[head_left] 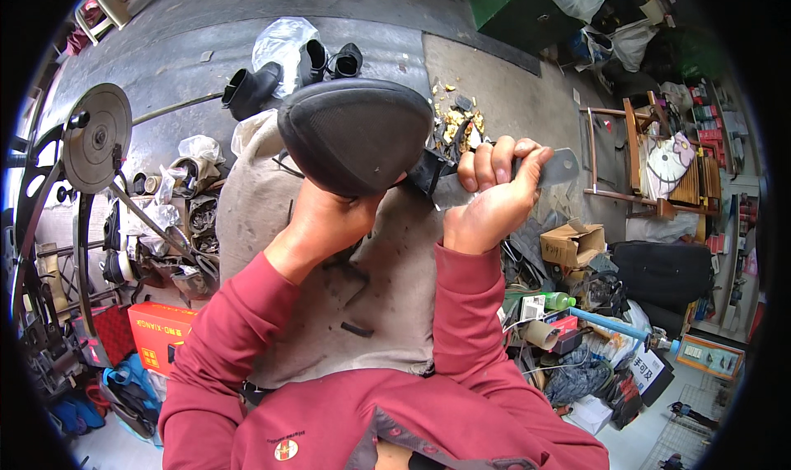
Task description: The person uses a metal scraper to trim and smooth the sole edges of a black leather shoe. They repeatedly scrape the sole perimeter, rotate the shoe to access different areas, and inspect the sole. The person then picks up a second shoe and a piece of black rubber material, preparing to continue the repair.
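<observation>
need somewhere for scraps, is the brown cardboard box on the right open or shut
Open: the brown cardboard box gapes, and its inside shows.

I'm standing in what looks like a cobbler's workshop, cramped and cluttered. To the left is a black metal machine with a big handwheel (97,138), much like a shoe-patching machine. Black shoes (250,91) sit on the grey floor. An upturned black shoe (354,136) is held over a stained apron (387,305) strewn with dark trimmings (357,330), a flat metal blade (562,165) close by. More scraps (461,124) litter the floor ahead.
</observation>
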A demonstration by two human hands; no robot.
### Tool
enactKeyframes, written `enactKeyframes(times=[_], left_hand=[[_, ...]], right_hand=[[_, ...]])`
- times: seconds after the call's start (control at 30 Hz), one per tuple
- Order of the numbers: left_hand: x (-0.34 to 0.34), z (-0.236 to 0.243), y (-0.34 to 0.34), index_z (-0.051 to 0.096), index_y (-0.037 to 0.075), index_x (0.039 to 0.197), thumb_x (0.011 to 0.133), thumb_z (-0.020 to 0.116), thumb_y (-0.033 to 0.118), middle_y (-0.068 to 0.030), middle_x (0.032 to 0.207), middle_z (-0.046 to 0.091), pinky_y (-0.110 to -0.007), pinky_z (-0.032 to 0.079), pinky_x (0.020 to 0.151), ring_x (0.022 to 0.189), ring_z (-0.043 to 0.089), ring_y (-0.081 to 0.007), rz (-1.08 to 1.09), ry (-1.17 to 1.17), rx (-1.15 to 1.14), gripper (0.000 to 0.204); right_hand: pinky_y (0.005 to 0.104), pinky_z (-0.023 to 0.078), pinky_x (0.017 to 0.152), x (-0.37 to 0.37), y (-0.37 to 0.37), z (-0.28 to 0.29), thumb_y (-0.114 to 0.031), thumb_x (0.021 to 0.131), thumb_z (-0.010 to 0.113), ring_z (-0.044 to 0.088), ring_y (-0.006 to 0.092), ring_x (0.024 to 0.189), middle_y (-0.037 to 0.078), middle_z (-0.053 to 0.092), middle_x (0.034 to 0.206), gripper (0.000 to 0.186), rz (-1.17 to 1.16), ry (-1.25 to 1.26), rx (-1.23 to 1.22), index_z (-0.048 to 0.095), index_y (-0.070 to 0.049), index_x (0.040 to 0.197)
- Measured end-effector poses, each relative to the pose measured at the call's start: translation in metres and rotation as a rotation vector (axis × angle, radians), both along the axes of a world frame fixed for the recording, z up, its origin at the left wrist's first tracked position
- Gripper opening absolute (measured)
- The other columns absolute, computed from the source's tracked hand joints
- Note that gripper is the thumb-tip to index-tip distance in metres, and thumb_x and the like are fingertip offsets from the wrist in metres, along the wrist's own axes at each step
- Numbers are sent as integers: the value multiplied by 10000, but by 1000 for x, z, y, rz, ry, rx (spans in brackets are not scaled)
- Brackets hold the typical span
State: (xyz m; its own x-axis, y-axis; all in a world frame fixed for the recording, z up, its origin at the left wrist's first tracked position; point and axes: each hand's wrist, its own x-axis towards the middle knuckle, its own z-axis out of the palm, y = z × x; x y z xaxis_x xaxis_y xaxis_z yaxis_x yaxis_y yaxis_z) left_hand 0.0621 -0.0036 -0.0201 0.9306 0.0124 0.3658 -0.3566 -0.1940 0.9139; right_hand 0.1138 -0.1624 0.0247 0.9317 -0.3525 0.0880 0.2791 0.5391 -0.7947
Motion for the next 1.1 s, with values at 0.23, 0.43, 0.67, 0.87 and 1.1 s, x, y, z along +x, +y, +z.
enactKeyframes(times=[0.23, 0.43, 0.67, 0.87, 1.1], left_hand=[[0, -3, 0, 724, 25, 1138, 896, 744, 13, -114, 1085, 738, -369, 528, 867, 996, 693, -236, 28, -73, 139, 243], [1, -1, -2, 715, 16, 1147, 897, 756, 31, -114, 1072, 736, -359, 540, 833, 968, 697, -234, 9, 54, -35, 253], [0, 1, -3, 747, 75, 1105, 906, 712, 28, -110, 1065, 741, -351, 537, 828, 957, 703, -252, 18, 24, -21, 208], [1, -3, -4, 743, 79, 1113, 903, 701, 17, -110, 1084, 736, -360, 531, 858, 996, 695, -260, 6, -1, -46, 223], [3, -5, 0, 715, 14, 1156, 901, 747, 9, -109, 1100, 738, -348, 539, 861, 992, 697, -214, -17, -51, 43, 258]], right_hand=[[247, 210, 445, 3, -7, 3, -399, 1098, 450, 208, 57, 485, -60, 293, 627, 346, 118, 68, 57, 475, -137, 874], [258, 222, 428, -1, -18, -3, -395, 1099, 447, 223, 67, 473, -43, 291, 621, 360, 250, 186, 120, 461, -121, 866], [247, 237, 444, 2, -26, -7, -399, 1101, 440, 232, 58, 484, -53, 299, 628, 347, 67, 60, 188, 492, -135, 881], [244, 220, 443, 2, -16, 0, -391, 1106, 424, 223, 61, 483, -52, 293, 630, 347, 59, 1, 125, 502, -131, 889], [248, 220, 449, -1, -4, 1, -395, 1102, 437, 215, 60, 490, -50, 301, 630, 352, 102, -4, 11, 482, -131, 873]])
